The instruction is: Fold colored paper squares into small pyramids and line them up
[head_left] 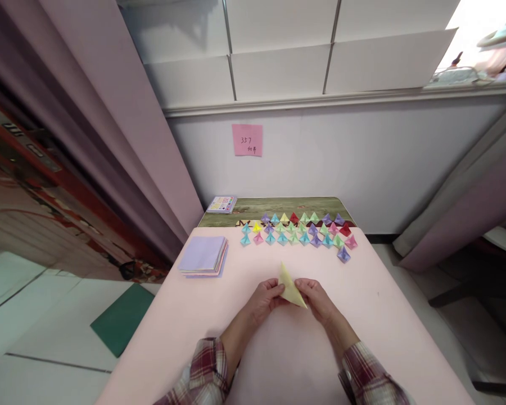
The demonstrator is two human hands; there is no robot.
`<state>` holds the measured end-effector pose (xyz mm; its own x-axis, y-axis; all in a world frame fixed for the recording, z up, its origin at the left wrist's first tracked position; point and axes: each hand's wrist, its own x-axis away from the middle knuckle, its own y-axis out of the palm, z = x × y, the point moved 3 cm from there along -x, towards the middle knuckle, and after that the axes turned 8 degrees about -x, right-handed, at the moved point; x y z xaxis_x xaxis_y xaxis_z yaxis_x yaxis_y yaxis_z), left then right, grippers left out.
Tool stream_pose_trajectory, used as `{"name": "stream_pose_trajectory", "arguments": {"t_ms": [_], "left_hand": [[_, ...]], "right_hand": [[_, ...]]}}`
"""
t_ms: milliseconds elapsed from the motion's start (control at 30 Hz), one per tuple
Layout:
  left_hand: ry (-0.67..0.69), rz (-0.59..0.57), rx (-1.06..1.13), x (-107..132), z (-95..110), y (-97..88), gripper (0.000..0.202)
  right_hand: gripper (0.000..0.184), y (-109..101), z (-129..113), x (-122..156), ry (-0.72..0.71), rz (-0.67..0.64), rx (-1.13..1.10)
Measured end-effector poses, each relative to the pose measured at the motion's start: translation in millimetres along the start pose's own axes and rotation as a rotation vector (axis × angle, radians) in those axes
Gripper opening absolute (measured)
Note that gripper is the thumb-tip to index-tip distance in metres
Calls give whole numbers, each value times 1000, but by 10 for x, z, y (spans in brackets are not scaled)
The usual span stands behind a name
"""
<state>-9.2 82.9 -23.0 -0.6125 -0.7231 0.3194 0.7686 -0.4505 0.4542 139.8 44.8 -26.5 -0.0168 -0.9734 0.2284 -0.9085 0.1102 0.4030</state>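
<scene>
Between my two hands is a sheet of pale yellow origami paper [290, 288], folded into a triangle with one point up and another toward the lower right. My left hand [266, 298] pinches its left side, thumb on top. On the other side, my right hand [316, 297] grips the right edge between thumb and fingers. The fingers beneath the paper are partly hidden. Beyond my hands, several small folded paper boats [294, 238] in purple, blue, green, pink, red and yellow stand in rows.
A stack of square coloured paper [203, 254] lies on the pink table [185, 332] at the left. Behind it is a printed packet [221, 204] on the wooden-patterned surface. A pink note [247, 140] hangs on the wall. A green board [122, 319] lies on the floor.
</scene>
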Motion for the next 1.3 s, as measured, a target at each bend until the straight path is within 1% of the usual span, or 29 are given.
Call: {"name": "stream_pose_trajectory", "arguments": {"t_ms": [100,367,700,833,1033,1300], "left_hand": [[-1,-18,38,-3,-4,0,32],[-7,-31,98,-8,-29,-14,27],[-13,-27,100,22,1,21,27],[-9,-28,83,22,-12,8,27],[-5,-29,82,13,-14,1,26],[-5,-65,63,50,-14,15,23]], "right_hand": [[34,-14,54,-21,61,-84,-101],[32,-91,126,-52,61,-85,-122],[32,-45,59,-7,57,-90,-111],[32,-24,34,8,54,-117,-109],[30,-33,51,3,44,-127,-119],[31,-24,61,-1,44,-116,-118]]}}
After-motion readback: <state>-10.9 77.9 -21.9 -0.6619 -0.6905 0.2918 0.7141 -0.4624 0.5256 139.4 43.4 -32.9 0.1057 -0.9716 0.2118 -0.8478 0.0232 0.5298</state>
